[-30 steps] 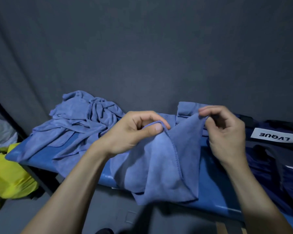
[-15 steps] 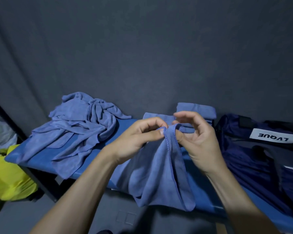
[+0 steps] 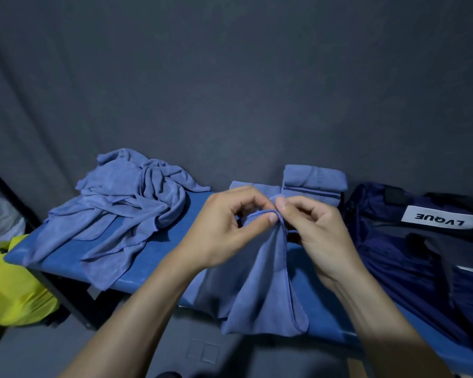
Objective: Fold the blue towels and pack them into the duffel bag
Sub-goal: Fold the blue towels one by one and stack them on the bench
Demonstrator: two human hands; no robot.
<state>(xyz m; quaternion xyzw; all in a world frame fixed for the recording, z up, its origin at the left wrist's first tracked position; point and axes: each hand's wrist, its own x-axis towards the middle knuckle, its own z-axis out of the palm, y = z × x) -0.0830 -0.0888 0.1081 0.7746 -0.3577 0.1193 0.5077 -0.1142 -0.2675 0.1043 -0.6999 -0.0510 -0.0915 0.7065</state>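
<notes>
A blue towel (image 3: 260,285) hangs doubled over the front edge of the blue bench (image 3: 66,260). My left hand (image 3: 224,227) and my right hand (image 3: 317,230) pinch its top hem together, thumbs almost touching. Behind my hands lie folded blue towels (image 3: 314,178) stacked against the wall. A heap of unfolded blue towels (image 3: 126,208) covers the bench's left half. The dark navy duffel bag (image 3: 410,257) with a white label lies on the bench at the right.
A yellow bag (image 3: 14,290) sits on the floor at the left, under the bench end. A dark frame bar (image 3: 8,192) slants past it. A grey curtain wall closes off the back. The grey floor lies below the bench.
My hands came together, bringing the two held corners of the towel to meet at the top. The towel now hangs as a narrower doubled panel.
</notes>
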